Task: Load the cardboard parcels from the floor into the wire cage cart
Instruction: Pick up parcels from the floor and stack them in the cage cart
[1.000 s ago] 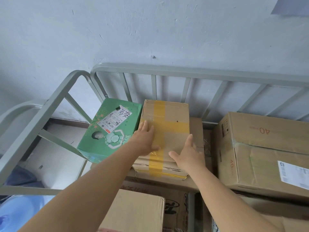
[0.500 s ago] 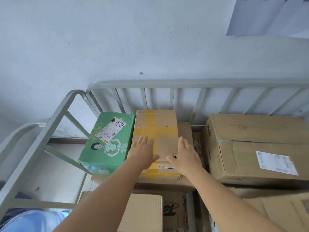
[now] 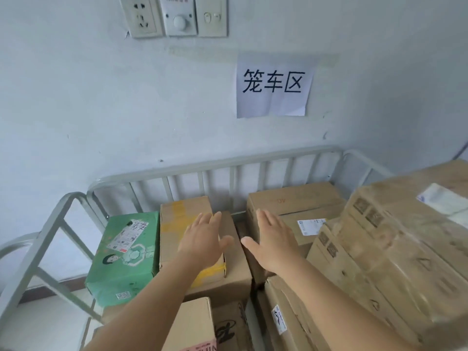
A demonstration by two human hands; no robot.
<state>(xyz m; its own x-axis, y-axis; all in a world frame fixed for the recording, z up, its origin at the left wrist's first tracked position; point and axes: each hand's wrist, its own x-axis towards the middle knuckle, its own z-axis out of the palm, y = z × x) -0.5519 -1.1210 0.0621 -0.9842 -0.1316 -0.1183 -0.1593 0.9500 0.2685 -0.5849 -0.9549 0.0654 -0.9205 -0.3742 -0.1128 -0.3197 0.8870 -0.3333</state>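
Note:
A small cardboard parcel with yellow tape (image 3: 177, 224) lies in the grey wire cage cart (image 3: 215, 164), on top of other boxes and beside a green box (image 3: 126, 254). My left hand (image 3: 202, 243) hovers over the taped parcel's right side with straight, spread fingers, holding nothing. My right hand (image 3: 274, 239) is also spread flat, in front of a larger brown parcel (image 3: 293, 198) at the back right. Whether either hand touches a box is unclear.
Large plastic-wrapped cartons (image 3: 400, 249) fill the cart's right side. More cardboard boxes (image 3: 195, 323) sit in front, below my forearms. The cart stands against a pale wall with a paper sign (image 3: 273, 87) and a socket panel (image 3: 174, 16).
Both hands have come off the taped parcel and drawn back, the right one shifting to the right. The camera has tilted up, bringing the wall sign and sockets into view.

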